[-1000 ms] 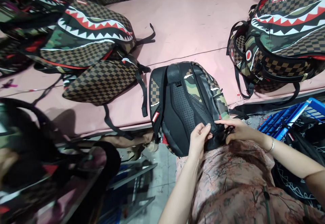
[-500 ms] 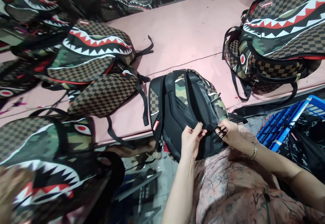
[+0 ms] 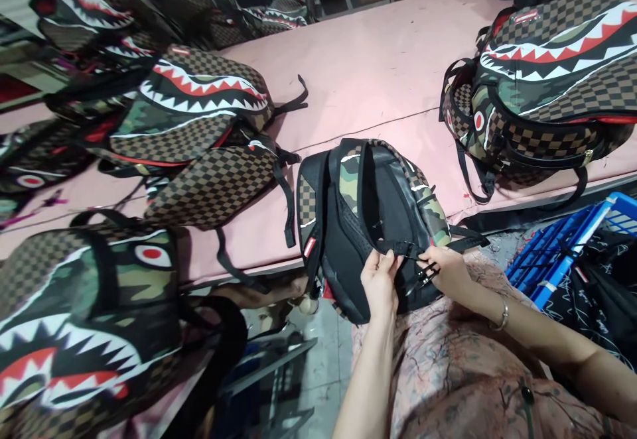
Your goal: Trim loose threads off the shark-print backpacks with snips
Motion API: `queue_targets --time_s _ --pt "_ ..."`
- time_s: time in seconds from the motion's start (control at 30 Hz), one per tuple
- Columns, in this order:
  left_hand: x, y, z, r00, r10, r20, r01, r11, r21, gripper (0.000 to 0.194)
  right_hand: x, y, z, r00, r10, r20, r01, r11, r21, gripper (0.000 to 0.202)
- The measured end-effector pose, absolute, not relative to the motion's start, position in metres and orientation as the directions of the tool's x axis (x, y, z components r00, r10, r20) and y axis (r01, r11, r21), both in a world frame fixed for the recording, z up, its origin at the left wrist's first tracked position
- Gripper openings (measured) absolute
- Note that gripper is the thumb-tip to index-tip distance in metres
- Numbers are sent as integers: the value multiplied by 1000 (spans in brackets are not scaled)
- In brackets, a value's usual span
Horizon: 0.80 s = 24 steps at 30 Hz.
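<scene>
Your black-backed backpack (image 3: 343,253) leans on the edge of the pink table (image 3: 368,54), bottom toward your lap, as your left hand (image 3: 381,283) and right hand (image 3: 450,273) pinch its black webbing strap (image 3: 408,249), the right also holding a small dark metal tool (image 3: 426,272). Shark-mouth backpacks (image 3: 562,61) flank it; a blue crate (image 3: 552,247) stands right.

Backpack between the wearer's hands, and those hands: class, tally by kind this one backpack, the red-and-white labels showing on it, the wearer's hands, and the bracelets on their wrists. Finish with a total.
Backpack: 1
Red-and-white label: 1
Hands: 2 (left hand, right hand)
Bracelet: 1, on the right wrist
Total: 5
</scene>
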<state>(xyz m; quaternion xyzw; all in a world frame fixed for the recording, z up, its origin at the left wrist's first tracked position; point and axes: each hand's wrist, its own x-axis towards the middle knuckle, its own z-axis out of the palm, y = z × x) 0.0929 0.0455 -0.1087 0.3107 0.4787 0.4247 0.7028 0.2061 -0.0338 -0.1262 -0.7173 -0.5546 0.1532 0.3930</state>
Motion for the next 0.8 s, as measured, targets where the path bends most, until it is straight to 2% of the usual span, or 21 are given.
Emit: queue_targets --time_s 0.07,0.13,0.27,0.53,0.8 --pt "90 48 -110 243 849 -469 -362 528 768 32 216 -37 -115 317 936 153 543 -47 -839 13" --pt "89 48 -111 293 824 -485 -403 566 719 32 231 -37 -107 303 941 148 484 -19 -875 21" --pt "90 47 -112 364 801 -475 -437 597 673 31 262 -27 -102 312 922 229 602 -6 -798 10" --pt "93 47 -108 404 784 -471 -390 613 687 30 274 1 -98 -8 920 391 717 278 -640 13" --pt "91 49 -107 409 772 -486 -376 628 681 32 284 5 -101 -77 900 428 663 367 -653 14"
